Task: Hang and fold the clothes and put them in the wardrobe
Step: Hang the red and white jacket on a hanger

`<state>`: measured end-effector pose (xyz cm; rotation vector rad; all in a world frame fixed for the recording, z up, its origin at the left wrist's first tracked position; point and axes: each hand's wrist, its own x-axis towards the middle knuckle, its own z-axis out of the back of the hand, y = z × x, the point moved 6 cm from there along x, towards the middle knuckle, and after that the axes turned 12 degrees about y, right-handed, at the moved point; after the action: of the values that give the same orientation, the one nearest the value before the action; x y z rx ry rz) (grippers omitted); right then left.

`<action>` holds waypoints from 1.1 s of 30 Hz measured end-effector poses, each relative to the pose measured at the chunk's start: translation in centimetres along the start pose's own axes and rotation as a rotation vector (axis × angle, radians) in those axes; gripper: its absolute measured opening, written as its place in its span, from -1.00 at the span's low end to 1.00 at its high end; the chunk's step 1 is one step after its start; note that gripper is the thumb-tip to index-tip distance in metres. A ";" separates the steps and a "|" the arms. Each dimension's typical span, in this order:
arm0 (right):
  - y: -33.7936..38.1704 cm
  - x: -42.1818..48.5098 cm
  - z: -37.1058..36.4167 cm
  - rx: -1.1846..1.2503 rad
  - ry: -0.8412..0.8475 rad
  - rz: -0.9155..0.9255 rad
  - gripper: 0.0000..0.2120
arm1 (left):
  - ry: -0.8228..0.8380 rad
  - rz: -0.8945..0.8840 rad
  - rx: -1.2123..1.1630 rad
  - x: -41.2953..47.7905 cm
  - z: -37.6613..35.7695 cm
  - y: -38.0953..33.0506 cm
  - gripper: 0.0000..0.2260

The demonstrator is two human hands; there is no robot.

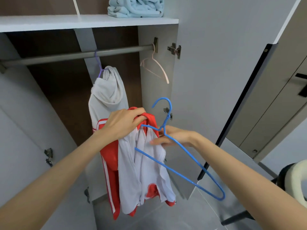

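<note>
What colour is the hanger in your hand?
Blue hanger, seen best in the head view.

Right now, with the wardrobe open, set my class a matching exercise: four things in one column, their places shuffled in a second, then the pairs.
Things:
1 blue hanger
2 red and white jacket
3 grey hoodie
4 light blue blanket

Places:
a on the top shelf
b gripped by the left hand
c hanging from the rail
d held by the right hand

Pairs: 1-d, 2-b, 3-c, 4-a
</note>
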<state>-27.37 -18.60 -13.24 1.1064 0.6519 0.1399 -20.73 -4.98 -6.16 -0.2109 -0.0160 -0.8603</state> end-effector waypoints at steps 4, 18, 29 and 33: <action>1.2 1.0 2.1 -0.202 -0.260 0.040 -0.75 | 0.016 0.054 -0.027 -0.2 0.5 0.9 -0.79; -0.1 -1.0 9.0 -0.613 -0.726 -0.118 -0.66 | 0.315 0.330 -0.176 -2.5 -3.8 11.5 -0.71; -0.5 -2.3 10.0 -0.680 -0.741 -0.371 -0.79 | 0.111 0.431 0.177 -0.8 -4.7 11.5 -0.64; -0.1 -1.2 7.9 0.054 -0.545 -0.066 -0.71 | 0.112 0.370 0.007 0.3 -5.6 9.5 -0.69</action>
<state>-23.99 -25.34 -10.60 1.1107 0.2031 -0.2327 -13.83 -0.26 -13.25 -0.1519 0.1215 -0.5022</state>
